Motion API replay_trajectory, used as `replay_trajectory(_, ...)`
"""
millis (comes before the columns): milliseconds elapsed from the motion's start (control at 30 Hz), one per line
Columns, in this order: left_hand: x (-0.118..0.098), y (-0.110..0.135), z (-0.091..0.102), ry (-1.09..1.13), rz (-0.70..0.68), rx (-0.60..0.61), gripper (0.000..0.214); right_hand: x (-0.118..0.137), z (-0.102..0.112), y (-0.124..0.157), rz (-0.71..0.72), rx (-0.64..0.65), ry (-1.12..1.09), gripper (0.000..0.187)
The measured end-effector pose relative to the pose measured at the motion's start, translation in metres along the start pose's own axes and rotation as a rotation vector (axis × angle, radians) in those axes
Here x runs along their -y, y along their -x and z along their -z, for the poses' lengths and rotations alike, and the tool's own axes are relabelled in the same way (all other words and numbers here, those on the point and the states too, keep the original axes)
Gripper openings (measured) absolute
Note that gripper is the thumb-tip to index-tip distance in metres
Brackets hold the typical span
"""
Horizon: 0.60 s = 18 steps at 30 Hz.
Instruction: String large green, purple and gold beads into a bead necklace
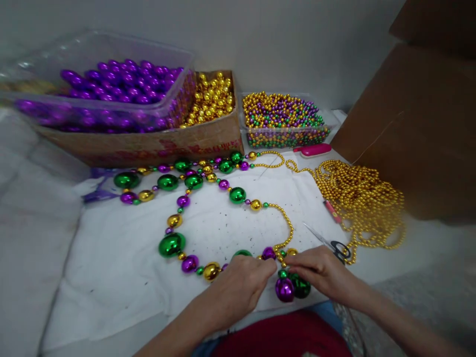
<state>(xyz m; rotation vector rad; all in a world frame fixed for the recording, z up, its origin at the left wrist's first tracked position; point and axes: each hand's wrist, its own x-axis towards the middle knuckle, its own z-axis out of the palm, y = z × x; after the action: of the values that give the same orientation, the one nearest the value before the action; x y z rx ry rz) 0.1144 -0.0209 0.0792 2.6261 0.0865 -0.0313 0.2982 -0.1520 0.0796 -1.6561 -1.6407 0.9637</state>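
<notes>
A bead necklace (172, 245) of large green, purple and gold balls lies looped on the white cloth, with a strand of small gold beads (291, 229) curving to its near end. My left hand (241, 285) is closed at that end, thumb and fingers together; what lies inside its grip is hidden. Facing it, my right hand (322, 272) pinches at the small gold beads beside a cluster of balls. Just below the fingers hang or lie a purple ball (285, 289) and a dark green ball (300, 286).
Behind are a clear bin (174, 99) of purple balls, a cardboard box (208, 130) with gold beads and a tub (286, 135) of mixed beads. Scissors (340, 250), a pink-handled tool (315, 150) and piled gold bead strands (353, 193) lie right. Another necklace (167, 182) lies farther back.
</notes>
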Motion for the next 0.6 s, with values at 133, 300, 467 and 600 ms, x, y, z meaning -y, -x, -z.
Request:
replay_trajectory(133, 0.000, 0.002, 0.003, -0.002, 0.023, 0.020, 0.014, 0.001, -0.001, -0.005, 0.016, 0.050, -0.043, 0.028)
replay_trajectory(300, 0.004, 0.005, -0.003, -0.025, 0.057, 0.027, 0.012, 0.001, -0.004, -0.009, -0.020, 0.064, -0.047, 0.028)
replay_trajectory(467, 0.002, 0.009, 0.000, -0.028, 0.060, 0.017, 0.019, 0.001, -0.004, -0.013, -0.069, 0.085, -0.060, 0.025)
replay_trajectory(600, -0.001, 0.013, 0.011, -0.016, 0.006, 0.010, 0.049, 0.001, -0.006, -0.016, -0.109, 0.091, -0.037, 0.021)
